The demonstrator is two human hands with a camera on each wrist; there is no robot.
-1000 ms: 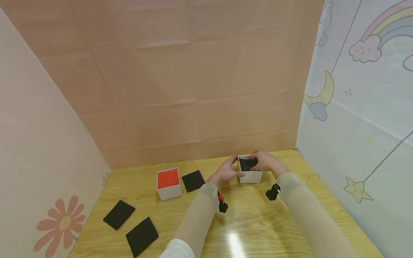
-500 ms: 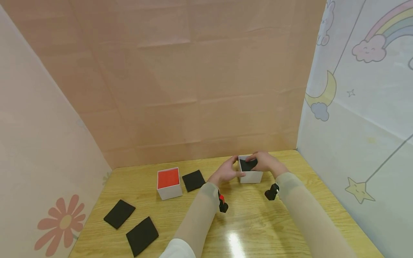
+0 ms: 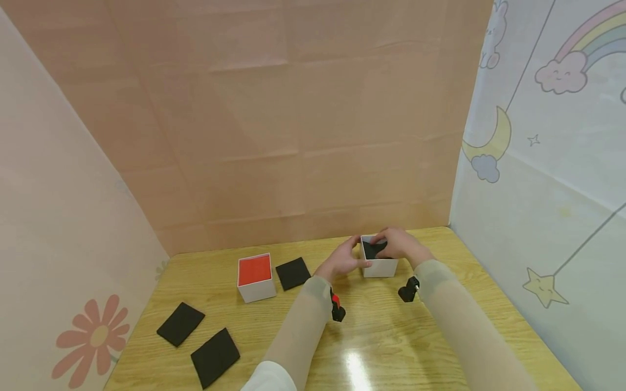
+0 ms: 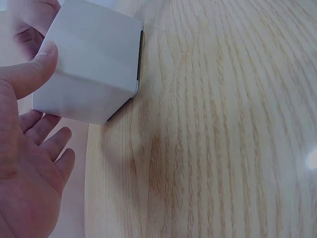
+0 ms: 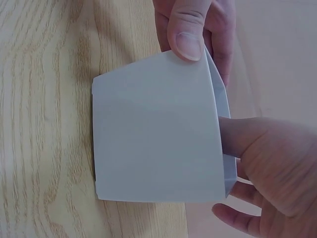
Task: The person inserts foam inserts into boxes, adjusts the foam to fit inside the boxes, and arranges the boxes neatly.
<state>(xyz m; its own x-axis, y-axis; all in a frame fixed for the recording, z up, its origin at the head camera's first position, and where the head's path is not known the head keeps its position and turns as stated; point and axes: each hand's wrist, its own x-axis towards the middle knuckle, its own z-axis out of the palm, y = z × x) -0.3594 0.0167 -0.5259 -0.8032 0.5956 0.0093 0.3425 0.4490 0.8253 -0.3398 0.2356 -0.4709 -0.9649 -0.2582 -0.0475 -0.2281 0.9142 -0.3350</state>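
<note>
A small white open-topped box (image 3: 380, 269) stands near the back edge of the table, with a black piece (image 3: 371, 251) inside it. My left hand (image 3: 340, 262) holds its left side, thumb on the near wall and fingers toward the far side. From the right, my right hand (image 3: 403, 245) reaches over the rim. In the right wrist view its thumb goes down into the white box (image 5: 158, 131), while other fingers show beyond the far wall; the thumb's tip is hidden. A thin dark edge shows beneath the box (image 4: 96, 49) in the left wrist view.
A second white box (image 3: 257, 291) with a red piece (image 3: 255, 270) in its top stands left of my left hand. One black square (image 3: 293, 273) lies beside it, and two more, a black square (image 3: 180, 325) and another black square (image 3: 216, 357), lie toward the front left.
My right hand has shifted slightly left, its fingers moving over the black piece inside the box. The left hand and the box stay in place.
</note>
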